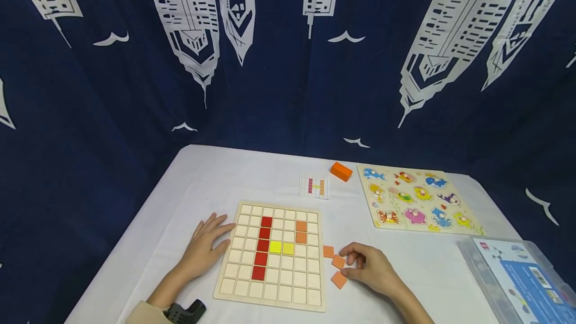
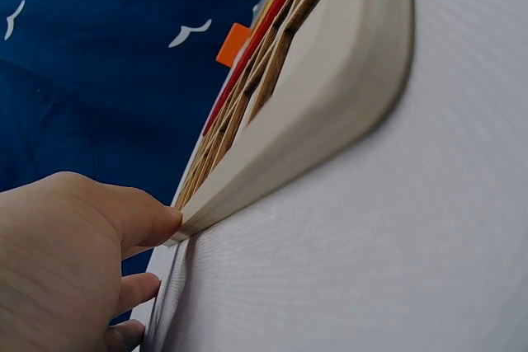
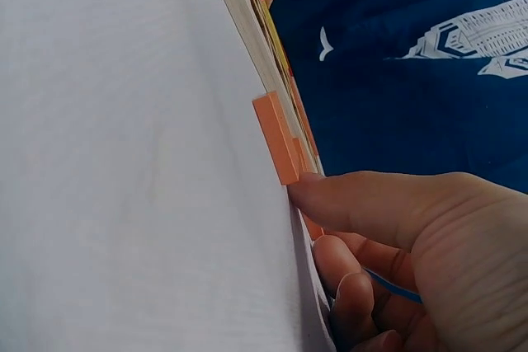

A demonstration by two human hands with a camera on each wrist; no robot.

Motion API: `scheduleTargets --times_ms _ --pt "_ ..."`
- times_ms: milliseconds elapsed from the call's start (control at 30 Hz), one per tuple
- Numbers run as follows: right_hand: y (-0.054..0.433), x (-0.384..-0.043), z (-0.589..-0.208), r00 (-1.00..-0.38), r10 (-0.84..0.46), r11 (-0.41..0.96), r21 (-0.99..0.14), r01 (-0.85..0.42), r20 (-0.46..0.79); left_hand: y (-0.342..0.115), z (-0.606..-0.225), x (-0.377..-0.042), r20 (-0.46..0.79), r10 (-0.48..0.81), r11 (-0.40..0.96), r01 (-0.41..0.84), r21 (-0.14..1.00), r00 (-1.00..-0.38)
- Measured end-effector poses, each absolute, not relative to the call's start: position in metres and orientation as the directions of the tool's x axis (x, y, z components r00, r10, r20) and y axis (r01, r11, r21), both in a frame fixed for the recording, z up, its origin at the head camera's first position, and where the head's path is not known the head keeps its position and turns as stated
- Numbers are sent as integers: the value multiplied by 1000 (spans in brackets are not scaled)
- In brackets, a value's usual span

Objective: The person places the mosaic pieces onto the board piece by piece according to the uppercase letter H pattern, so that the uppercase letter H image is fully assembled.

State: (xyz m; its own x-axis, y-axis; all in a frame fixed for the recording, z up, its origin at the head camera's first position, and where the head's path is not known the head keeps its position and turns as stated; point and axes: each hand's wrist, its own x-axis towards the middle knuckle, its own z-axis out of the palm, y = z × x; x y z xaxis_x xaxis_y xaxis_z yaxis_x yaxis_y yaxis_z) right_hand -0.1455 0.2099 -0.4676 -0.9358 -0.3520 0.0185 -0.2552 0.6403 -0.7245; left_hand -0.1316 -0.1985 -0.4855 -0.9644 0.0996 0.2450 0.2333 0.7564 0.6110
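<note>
A wooden grid board (image 1: 270, 303) lies on the white table. A column of several red tiles (image 1: 262, 245), two yellow tiles (image 1: 281, 248) and two orange tiles (image 1: 301, 232) sit in its cells. My left hand (image 1: 204, 246) rests along the board's left edge, fingers extended, a fingertip at the rim. Three loose orange tiles (image 1: 339, 280) lie off the board's right side. Around the middle loose tile (image 1: 338, 262) bend the thumb and index finger of my right hand (image 1: 371, 269), tips right at its edges; I cannot tell whether they pinch it.
Behind the board lie a small printed pattern card (image 1: 314, 186) and an orange block (image 1: 341, 171). A sea-animal peg puzzle (image 1: 423, 199) is at the back right. Near the front right stands a clear plastic case (image 1: 517, 279). A dark patterned curtain (image 1: 288, 89) hangs behind the table.
</note>
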Motion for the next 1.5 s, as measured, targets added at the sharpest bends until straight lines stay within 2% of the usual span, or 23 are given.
scheduleTargets --times_ms 233,800,1033,1500 --pt "209 -146 -469 -939 -342 641 -722 -259 34 -199 -486 -132 245 97 755 232 614 -965" --pt "210 -147 -453 -970 -236 637 -763 -109 -58 -198 -486 -134 247 104 755 238 611 -964" --pt "204 -153 -442 -957 -289 619 -761 -196 12 -198 -486 -134 245 100 751 235 617 -964" --pt "169 -164 -432 -908 -415 560 -770 -306 59 -197 -487 -133 243 92 748 227 623 -966"
